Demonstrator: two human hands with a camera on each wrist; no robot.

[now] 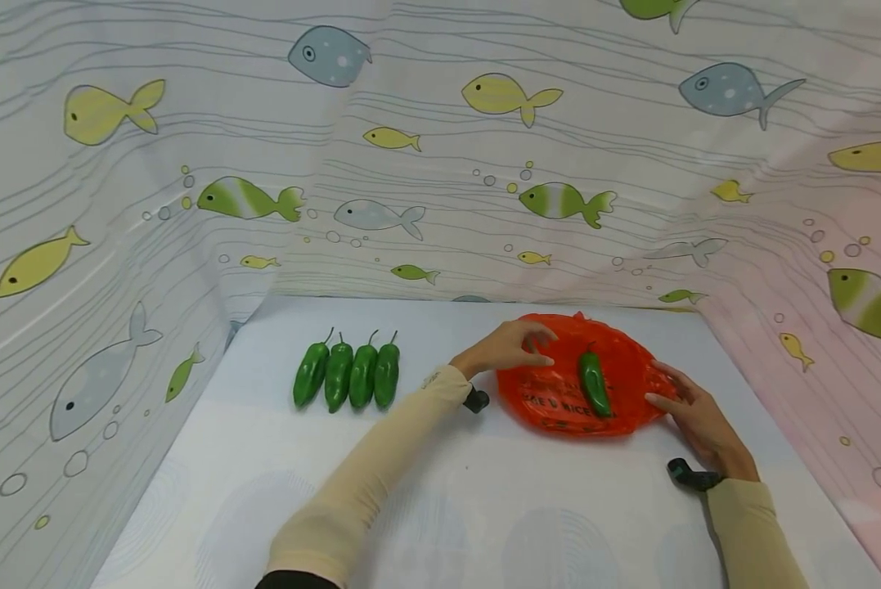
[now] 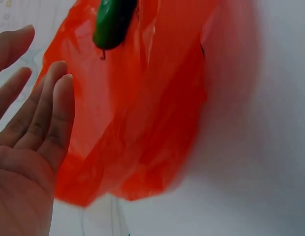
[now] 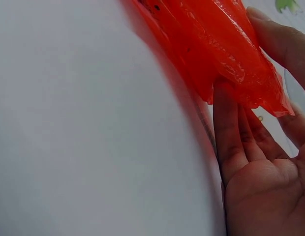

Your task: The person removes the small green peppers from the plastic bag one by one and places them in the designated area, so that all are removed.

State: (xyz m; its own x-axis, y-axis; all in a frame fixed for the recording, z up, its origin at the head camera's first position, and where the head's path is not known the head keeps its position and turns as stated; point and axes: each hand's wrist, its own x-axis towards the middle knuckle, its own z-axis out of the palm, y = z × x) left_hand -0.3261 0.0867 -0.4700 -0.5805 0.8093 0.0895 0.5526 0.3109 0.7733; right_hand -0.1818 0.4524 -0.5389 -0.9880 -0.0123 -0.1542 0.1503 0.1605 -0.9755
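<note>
A red plastic bag (image 1: pixel 558 384) with black print lies spread on the table. One green jalapeño pepper (image 1: pixel 595 384) rests on it, its stem pointing away from me. My left hand (image 1: pixel 512 347) hovers over the bag's left part, thumb and fingers apart and loosely bent, with nothing between them. In the left wrist view, that hand (image 2: pixel 34 128) is beside the red plastic, close to the pepper (image 2: pixel 113 24). My right hand (image 1: pixel 698 413) touches the bag's right end. In the right wrist view, its straight fingers (image 3: pixel 228 132) reach under the crumpled plastic (image 3: pixel 211 54), the thumb along the other side.
Several more green peppers (image 1: pixel 346 375) lie side by side in a row at the table's left, stems away from me. The white table (image 1: pixel 425 491) is enclosed at the back and sides by a fish-print sheet (image 1: pixel 440 164). Each wrist carries a small black camera (image 1: pixel 477 399).
</note>
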